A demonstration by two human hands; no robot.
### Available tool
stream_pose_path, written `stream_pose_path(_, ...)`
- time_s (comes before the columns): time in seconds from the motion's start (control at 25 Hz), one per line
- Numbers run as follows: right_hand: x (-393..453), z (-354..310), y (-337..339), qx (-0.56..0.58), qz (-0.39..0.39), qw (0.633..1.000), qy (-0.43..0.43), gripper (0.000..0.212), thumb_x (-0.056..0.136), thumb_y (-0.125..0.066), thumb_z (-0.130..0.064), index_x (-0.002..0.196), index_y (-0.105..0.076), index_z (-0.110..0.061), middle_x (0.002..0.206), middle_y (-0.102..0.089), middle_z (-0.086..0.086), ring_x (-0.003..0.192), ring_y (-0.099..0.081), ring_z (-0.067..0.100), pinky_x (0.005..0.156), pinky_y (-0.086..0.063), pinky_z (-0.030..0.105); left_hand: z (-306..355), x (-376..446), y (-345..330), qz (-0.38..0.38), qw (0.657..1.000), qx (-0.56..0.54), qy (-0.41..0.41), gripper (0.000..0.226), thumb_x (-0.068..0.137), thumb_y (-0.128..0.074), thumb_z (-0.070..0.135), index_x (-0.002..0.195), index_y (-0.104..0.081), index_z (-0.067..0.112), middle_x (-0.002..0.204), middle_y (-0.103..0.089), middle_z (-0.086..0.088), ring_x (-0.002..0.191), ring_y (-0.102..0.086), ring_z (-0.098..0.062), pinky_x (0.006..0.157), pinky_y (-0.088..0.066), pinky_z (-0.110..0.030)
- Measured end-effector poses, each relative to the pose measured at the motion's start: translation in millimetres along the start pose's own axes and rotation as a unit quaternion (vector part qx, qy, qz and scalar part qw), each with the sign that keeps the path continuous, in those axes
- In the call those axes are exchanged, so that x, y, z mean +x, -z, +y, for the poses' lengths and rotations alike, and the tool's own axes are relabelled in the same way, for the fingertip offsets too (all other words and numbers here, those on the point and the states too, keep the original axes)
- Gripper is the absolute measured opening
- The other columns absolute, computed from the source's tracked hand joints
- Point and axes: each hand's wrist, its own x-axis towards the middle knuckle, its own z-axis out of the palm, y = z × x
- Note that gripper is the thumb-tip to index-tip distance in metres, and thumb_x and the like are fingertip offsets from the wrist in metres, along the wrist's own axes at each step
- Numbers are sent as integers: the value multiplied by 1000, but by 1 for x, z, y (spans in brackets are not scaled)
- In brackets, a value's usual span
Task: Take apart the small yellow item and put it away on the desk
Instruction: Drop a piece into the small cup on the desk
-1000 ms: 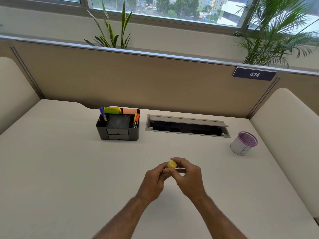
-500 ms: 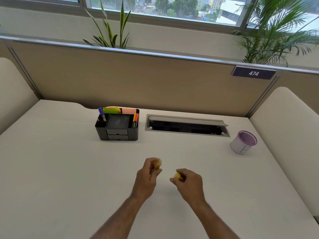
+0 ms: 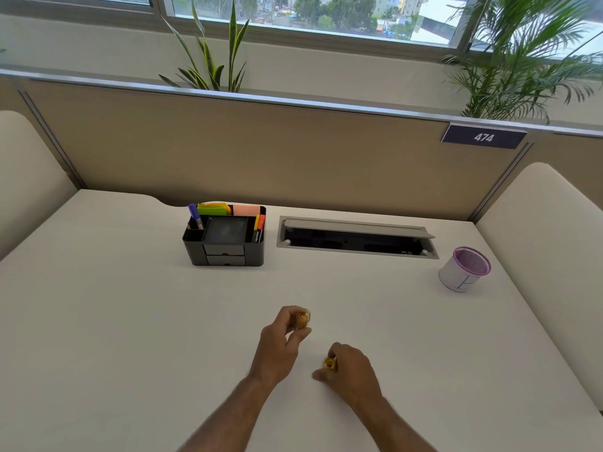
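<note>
Over a white desk point(image 3: 130, 321), the left hand point(image 3: 280, 340) pinches one yellow piece point(image 3: 302, 318); the right hand point(image 3: 350, 367) grips the other yellow piece point(image 3: 329, 363). Fingers hide both pieces' shapes.

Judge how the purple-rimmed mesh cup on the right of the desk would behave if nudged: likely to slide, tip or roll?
The mesh cup already leans on the desk, so a nudge would probably tip it fully over. Its round wall suggests it might then roll. The see-through mesh hints it is light, so it would likely move easily.
</note>
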Motion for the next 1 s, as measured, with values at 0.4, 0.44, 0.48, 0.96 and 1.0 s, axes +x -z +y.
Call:
stream_pose_path(0.4, -4, -7, 18, 206, 182, 957, 94, 35, 71, -85, -34, 101, -67, -28, 92, -65, -16, 84, -60, 9, 63, -48, 16, 16, 4, -15, -40, 998, 10, -50, 26, 89, -71, 16, 108, -60, 30, 106, -71, 11, 106, -63, -3, 89, -48, -16)
stream_pose_path(0.44, -5, -11, 22, 249, 187, 945, 95, 31, 72, -84, -25, 99, -67, -29, 92, -67, -17, 85, -62, 11, 63, -52, 20, 20, 5, -18, -48, 997, 4, -54, 26, 89, -70, 16, 109, -60, 29, 107, -71, 10, 107, -63, -3, 91, -50, -19)
stream_pose_path(0.48, -4, -15, 26, 286, 194, 934, 92, 29, 74, -82, -17, 97, -68, -29, 91, -70, -16, 86, -65, 12, 64, -55, 24, 24, 7, -22, -53, 997, -3, -58, 26, 89, -70, 16, 110, -60, 27, 108, -71, 10, 108, -64, -3, 91, -52, -21)
stream_pose_path(0.96, 24, 35, 92, 383, 289, 877, 20, 27, 78, -82, -12, 98, -70, -25, 87, -75, -13, 86, -69, 7, 66, -57, 20, 31, 61, -74, -152, 956, 234, -87, 69, 89, -43, 69, 147, -29, 36, 155, -38, 6, 141, -33, -12, 115, -33, -40)
stream_pose_path(1.0, 30, 44, 102, 372, 305, 876, 13, 27, 79, -81, -12, 100, -71, -24, 89, -74, -12, 85, -70, 8, 67, -58, 21, 26, 66, -79, -165, 934, 298, -104, 72, 89, -39, 70, 150, -23, 34, 159, -29, 5, 146, -23, -15, 119, -24, -43)
